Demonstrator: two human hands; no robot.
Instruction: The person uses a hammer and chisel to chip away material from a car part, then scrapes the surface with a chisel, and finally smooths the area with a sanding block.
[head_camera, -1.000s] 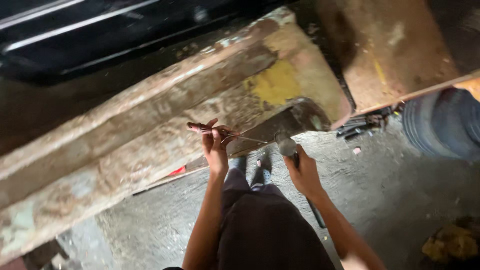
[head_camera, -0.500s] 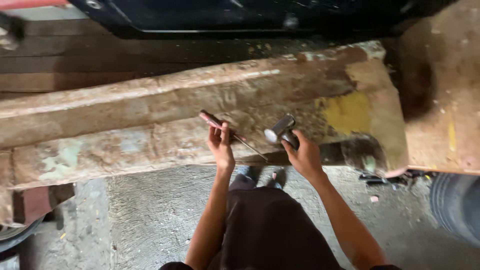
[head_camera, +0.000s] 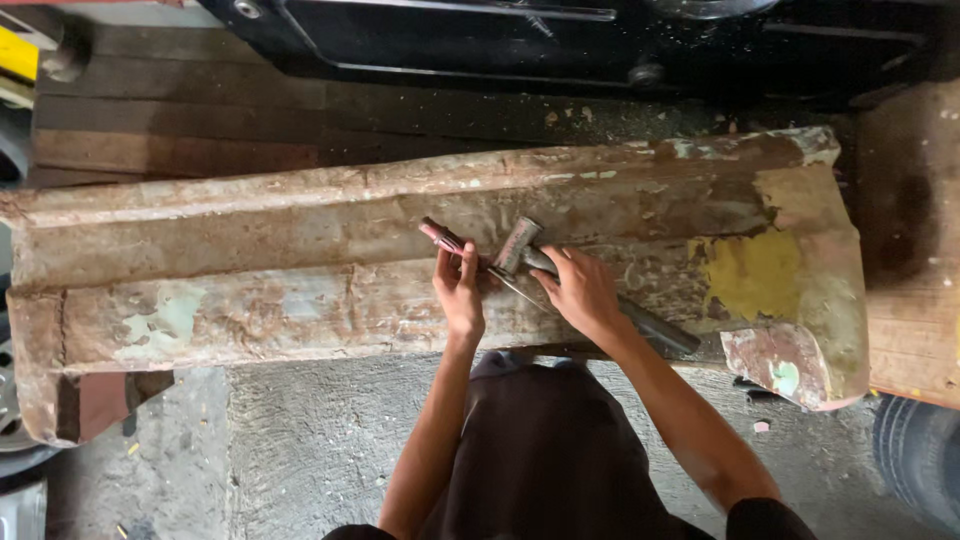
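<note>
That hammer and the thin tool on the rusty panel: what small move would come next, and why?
Probably a light tap: the right hand holds the hammer with its head close beside the chisel, which the left hand steadies slanted against the rusty panel.

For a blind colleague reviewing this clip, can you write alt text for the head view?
A person's left hand holds a thin red-handled chisel against a long, rusty, paint-flaked metal panel, while the right hand grips a hammer beside it. The panel lies across a concrete floor.
</note>
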